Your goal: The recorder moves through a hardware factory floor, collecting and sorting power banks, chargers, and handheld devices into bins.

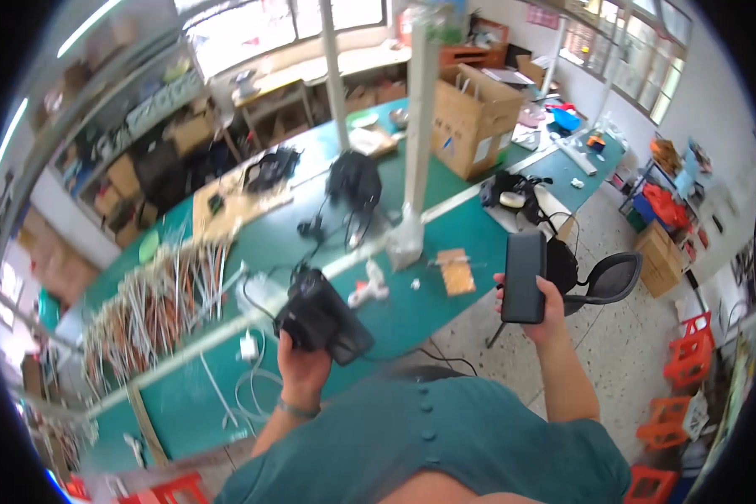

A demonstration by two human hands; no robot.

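My left hand (304, 368) is closed round a bulky black device (317, 311) with a flat slab-like end and a cable; its exact kind is unclear. That device is held over the near part of the green table (436, 311). In my right hand (548, 319) is a black rectangular block shaped like a power bank (525, 277), held upright past the table's right edge. Beyond the left hand's device lie a white three-armed plastic piece (369, 286) and an orange-brown card (456, 273). A white charger plug (248, 345) with its cable lies left of that hand.
A white post (418, 126) rises from the table's middle. Long thin strips (159, 302) are heaped at the left. A large cardboard box (477, 118) and a black bag (354, 181) stand farther back. To the right are a black chair (609, 277) and red stools (688, 357).
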